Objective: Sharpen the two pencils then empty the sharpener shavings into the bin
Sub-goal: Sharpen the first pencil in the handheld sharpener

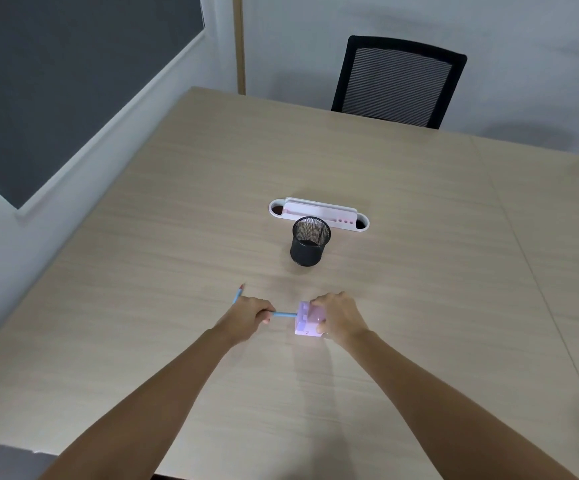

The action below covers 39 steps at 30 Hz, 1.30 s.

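A pale purple box-shaped sharpener (307, 320) stands on the wooden table (419, 271), and my right hand (338, 318) grips it from the right side. My left hand (248, 315) is closed around a blue pencil (284, 315) that lies level with its tip inside the sharpener's left face. A second blue pencil (238, 295) with a reddish tip lies on the table just behind my left hand, partly hidden by it. A black mesh bin (309, 241) stands upright farther back, a little right of centre.
A white oval cable tray (319, 212) is set into the table right behind the bin. A black mesh-backed chair (399, 81) stands at the far edge. The table's left edge runs along a wall with a dark window.
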Motion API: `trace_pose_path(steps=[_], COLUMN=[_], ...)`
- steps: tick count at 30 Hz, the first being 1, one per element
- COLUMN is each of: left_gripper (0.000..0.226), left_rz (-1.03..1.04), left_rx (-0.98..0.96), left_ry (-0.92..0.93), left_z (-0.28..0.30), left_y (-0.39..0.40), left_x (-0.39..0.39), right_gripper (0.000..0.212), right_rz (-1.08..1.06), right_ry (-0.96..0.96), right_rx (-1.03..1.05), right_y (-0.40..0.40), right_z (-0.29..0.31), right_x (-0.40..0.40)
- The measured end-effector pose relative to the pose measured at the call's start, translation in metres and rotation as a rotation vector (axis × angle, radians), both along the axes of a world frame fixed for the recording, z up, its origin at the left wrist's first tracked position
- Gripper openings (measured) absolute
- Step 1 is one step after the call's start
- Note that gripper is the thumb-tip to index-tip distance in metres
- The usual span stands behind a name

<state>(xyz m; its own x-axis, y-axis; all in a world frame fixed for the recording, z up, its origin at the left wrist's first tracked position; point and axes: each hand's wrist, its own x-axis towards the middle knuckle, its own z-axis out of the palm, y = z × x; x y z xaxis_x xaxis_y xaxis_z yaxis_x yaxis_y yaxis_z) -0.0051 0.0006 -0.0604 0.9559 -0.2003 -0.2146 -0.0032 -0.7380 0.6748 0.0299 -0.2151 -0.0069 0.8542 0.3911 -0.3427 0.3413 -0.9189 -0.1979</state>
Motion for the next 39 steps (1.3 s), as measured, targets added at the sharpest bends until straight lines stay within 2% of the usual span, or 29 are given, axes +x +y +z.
trace_pose_path(steps=[12,15,16,19,20,23,26,28,30,34,39], left_gripper=[0.025,0.023,0.029,0.081,0.092,0.104,0.091,0.075,0.065,0.069,0.063], left_rz=[-0.031,-0.054,-0.077,-0.155,-0.184,-0.263,-0.234,-0.129,-0.028,0.012,0.067], left_rx=[0.073,0.142,0.199,0.294,0.324,0.499,0.65,0.673,0.676,0.609,0.611], left_ry=[0.098,0.149,0.152,0.089,0.022,-0.112,-0.025,0.019,-0.066,-0.133,-0.149], left_z=[0.013,0.023,0.025,0.037,0.042,0.043,0.033,0.026,0.019,0.008,0.005], left_y=[-0.025,-0.032,-0.035,-0.049,-0.057,-0.088,-0.12,-0.131,-0.136,-0.137,-0.138], left_x=[0.007,0.009,0.009,0.006,0.007,0.013,0.016,0.018,0.017,0.02,0.021], right_gripper=[0.034,0.043,0.051,0.083,0.086,0.062,0.035,0.031,0.029,0.018,0.018], right_rz=[0.006,-0.023,-0.043,-0.11,-0.162,-0.317,-0.289,-0.26,-0.257,-0.229,-0.147], right_ry=[0.0,0.03,0.049,0.088,0.054,-0.035,0.055,0.093,0.11,0.068,0.07], right_rx=[-0.016,0.047,0.116,0.345,0.395,0.38,0.223,0.199,0.212,0.219,0.202], right_y=[-0.001,-0.005,-0.009,-0.025,-0.031,-0.047,-0.051,-0.05,-0.048,-0.045,-0.043], right_z=[-0.002,-0.003,-0.005,-0.011,-0.012,-0.016,-0.024,-0.036,-0.045,-0.057,-0.055], right_x=[-0.001,-0.003,-0.004,-0.011,-0.013,-0.021,-0.03,-0.033,-0.034,-0.031,-0.037])
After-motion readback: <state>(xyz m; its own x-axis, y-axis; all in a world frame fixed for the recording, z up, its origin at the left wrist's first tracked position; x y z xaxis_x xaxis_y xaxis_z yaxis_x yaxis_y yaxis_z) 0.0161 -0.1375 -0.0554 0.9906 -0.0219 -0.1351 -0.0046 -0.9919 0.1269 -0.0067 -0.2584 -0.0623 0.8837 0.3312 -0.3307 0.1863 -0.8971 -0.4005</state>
